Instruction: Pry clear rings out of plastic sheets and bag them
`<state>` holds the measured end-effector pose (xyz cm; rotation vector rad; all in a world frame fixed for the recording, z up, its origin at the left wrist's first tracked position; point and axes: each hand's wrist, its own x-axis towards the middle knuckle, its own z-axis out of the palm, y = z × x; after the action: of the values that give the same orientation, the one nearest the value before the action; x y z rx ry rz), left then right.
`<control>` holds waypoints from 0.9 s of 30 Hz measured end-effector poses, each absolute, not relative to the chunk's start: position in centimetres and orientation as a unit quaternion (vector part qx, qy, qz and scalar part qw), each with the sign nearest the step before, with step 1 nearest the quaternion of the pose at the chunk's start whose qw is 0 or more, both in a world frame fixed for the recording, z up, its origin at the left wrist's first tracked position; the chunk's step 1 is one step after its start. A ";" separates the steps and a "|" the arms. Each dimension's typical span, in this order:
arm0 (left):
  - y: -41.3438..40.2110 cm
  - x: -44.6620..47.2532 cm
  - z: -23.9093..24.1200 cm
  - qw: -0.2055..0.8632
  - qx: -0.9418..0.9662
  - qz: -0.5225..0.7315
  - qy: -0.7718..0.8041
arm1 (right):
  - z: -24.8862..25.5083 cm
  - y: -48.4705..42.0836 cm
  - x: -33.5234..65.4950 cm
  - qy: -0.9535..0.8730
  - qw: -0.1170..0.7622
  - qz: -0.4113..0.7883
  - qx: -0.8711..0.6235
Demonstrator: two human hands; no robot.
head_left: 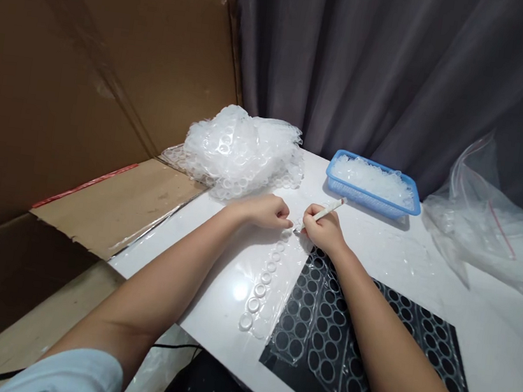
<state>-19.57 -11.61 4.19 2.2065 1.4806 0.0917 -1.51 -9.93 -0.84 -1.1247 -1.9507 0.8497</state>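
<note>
A folded cardboard box (62, 99) stands at the far left, one flap lying flat against the white table (425, 269). Behind the hands sits a heap of used clear blister sheets (241, 151).

The left hand (266, 211) is closed, its fingertips pinching the far end of a clear blister strip (265, 283). This strip lies flat on the table and runs back toward the person, with round raised cells along its length.

The right hand (324, 230) is clenched around a thin white stick tool (329, 210), gripped like a pen, tip directed at the pinched end of the strip. Under the right forearm lies a black mat (439, 348) covered by further clear blister sheets.

Further right stand a blue basket (371, 185) filled with small clear parts and a clear zip bag (492, 233).

Risk assessment: the strip is thin and glossy. Excess tip pressure would probably tear a cell or slide the strip from the pinch. A part released at this point could roll and be lost against the white surface.
</note>
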 end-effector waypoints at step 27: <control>-11.5 -19.1 4.7 0.275 0.786 -0.002 0.554 | 0.5 -10.2 -1.3 -0.805 0.261 0.354 -0.398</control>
<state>-19.08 -11.55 4.71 2.1127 1.4895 -0.0063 -1.27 -10.24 0.49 -1.0774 -2.1801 0.9572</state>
